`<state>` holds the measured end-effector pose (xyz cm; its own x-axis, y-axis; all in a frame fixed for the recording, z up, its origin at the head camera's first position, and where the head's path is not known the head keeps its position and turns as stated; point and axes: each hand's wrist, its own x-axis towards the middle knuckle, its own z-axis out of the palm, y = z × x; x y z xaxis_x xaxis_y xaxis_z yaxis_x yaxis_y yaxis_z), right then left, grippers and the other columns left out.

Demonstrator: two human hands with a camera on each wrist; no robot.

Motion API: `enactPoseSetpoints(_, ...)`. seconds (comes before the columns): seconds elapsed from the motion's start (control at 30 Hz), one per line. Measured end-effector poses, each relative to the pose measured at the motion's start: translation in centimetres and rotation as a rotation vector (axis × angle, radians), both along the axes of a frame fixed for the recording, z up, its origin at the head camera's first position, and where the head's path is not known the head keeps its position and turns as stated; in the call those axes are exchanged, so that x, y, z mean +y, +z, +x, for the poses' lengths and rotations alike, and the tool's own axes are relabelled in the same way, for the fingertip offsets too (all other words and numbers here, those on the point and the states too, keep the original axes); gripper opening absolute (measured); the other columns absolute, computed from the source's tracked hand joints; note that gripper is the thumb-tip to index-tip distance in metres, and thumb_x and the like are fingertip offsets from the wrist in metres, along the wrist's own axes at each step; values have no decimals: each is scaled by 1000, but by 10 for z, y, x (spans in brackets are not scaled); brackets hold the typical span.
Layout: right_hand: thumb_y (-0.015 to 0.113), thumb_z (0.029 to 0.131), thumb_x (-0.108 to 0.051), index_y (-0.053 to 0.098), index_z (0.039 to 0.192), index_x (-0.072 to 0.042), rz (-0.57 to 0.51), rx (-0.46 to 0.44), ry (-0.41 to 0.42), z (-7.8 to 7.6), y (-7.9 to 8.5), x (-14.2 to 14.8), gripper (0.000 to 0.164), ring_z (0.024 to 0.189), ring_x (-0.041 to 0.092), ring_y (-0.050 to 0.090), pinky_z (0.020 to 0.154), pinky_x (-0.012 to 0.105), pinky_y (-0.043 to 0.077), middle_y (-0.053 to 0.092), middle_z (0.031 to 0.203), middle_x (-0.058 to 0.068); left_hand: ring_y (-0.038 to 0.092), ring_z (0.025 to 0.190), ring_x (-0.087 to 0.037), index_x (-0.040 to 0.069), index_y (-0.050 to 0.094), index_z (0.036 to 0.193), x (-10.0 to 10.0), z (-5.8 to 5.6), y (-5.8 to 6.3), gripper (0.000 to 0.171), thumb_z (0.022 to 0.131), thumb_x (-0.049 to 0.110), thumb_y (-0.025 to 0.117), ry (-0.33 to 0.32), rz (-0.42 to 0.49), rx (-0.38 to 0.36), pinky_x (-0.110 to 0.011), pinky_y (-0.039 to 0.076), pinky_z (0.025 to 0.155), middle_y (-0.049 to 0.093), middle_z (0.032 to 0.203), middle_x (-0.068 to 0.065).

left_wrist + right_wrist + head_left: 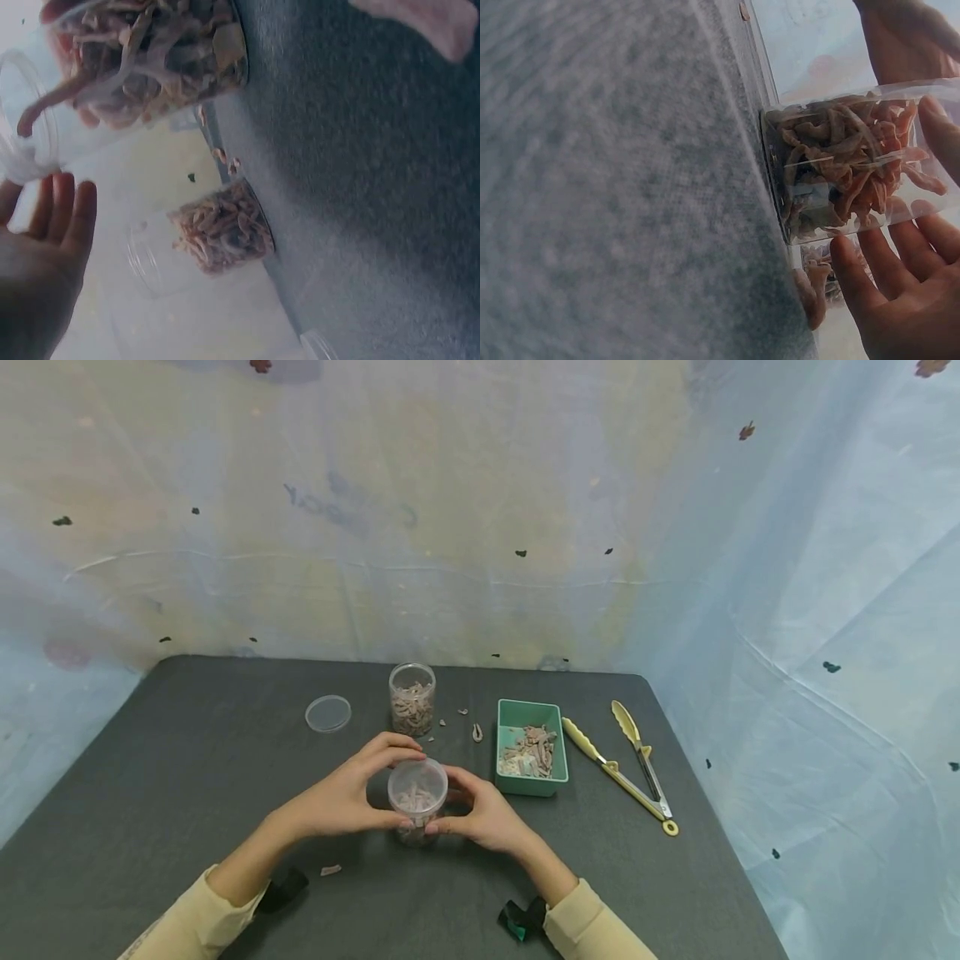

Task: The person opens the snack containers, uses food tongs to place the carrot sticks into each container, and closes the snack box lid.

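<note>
Between both hands stands a clear plastic jar (416, 835) of brownish dried strips, upright on the dark table, with a translucent lid (417, 783) over its mouth. My left hand (352, 793) grips around the lid's rim, thumb on the near side and fingers on the far side. From the right, my right hand (483, 814) holds the jar's upper side between thumb and fingers. In the right wrist view the strips (847, 157) fill much of the jar. A second jar (412, 700) of similar strips stands uncovered just behind.
A loose lid (328, 714) lies flat at the back left. Right of the jars are a green tray (532, 787) with strips and crumbs, and yellow-tipped tongs (630, 777) spread apart. Stray pieces lie around, one strip (330, 870) near my left wrist and another (477, 732) beside the tray.
</note>
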<state>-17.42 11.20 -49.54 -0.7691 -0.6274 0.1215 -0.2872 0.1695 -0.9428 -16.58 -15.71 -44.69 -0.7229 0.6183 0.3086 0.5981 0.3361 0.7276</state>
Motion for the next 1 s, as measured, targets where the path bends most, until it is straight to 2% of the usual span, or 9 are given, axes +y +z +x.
enactPoseSetpoints(0.1, 84, 90, -12, 47, 155, -10, -4, 6, 3, 1, 1, 0, 75, 135, 22, 56, 111, 38, 48, 55, 151, 8, 49, 130, -22, 21, 57, 145, 3, 1, -1, 74, 81, 38, 91, 55, -23, -14, -41, 53, 98, 45, 143, 1)
enactPoseSetpoints(0.17, 83, 91, -13, 47, 155, -9, -5, 11, 3, 1, 1, 0, 74, 135, 22, 56, 111, 38, 48, 55, 151, 9, 51, 126, -20, 22, 58, 143, 4, 0, -2, 71, 82, 37, 91, 61, -25, -5, -39, 54, 96, 46, 140, 3)
enactPoseSetpoints(0.3, 83, 91, -11, 47, 155, -8, 0, 20, 8, 2, 2, 0, 73, 135, 23, 56, 111, 40, 48, 55, 150, 10, 52, 129, -21, 21, 58, 145, 0, -2, -4, 67, 86, 33, 88, 3, -7, 4, -39, 54, 97, 49, 143, 5)
enactPoseSetpoints(0.43, 82, 91, -9, 47, 155, -9, 5, 13, 9, 2, 3, -1, 73, 135, 22, 56, 111, 38, 48, 55, 151, 8, 45, 138, -20, 19, 52, 153, -4, -2, 1, 63, 96, 26, 79, -79, -14, -12, -51, 50, 103, 47, 155, 4)
enactPoseSetpoints(0.53, 82, 91, -9, 47, 155, -9, 1, 19, 12, 2, 3, 0, 73, 136, 23, 55, 111, 37, 48, 54, 151, 8, 38, 144, -24, 20, 45, 157, -4, -2, 3, 66, 99, 21, 75, -116, -23, -21, -61, 45, 104, 39, 164, -1)
enactPoseSetpoints(0.6, 82, 91, -9, 47, 155, -8, -5, 30, 16, 2, 3, 1, 73, 136, 24, 55, 111, 37, 48, 54, 152, 10, 35, 146, -27, 23, 43, 158, -2, -1, 3, 70, 97, 23, 78, -104, -20, -33, -64, 44, 104, 34, 166, -3)
enactPoseSetpoints(0.7, 82, 91, -10, 46, 155, -7, -11, 45, 20, 1, 2, 1, 73, 137, 26, 55, 111, 38, 48, 54, 151, 12, 33, 146, -29, 29, 44, 156, 1, -1, -1, 79, 89, 36, 85, -26, -32, -69, -62, 44, 104, 30, 162, -3)
enactPoseSetpoints(0.83, 82, 91, -11, 47, 155, -8, -9, 41, 19, 1, 2, 0, 73, 137, 24, 54, 111, 36, 48, 54, 151, 10, 41, 135, -25, 27, 49, 152, 3, 0, -3, 83, 82, 45, 89, 54, -51, -69, -53, 49, 100, 36, 148, 0)
enactPoseSetpoints(1.0, 82, 91, -10, 47, 155, -9, 0, 31, 16, 1, 1, -1, 73, 137, 24, 54, 111, 36, 48, 54, 151, 9, 50, 124, -22, 23, 54, 149, 1, -2, -4, 74, 85, 40, 88, 39, -33, -62, -40, 54, 92, 43, 142, 4)
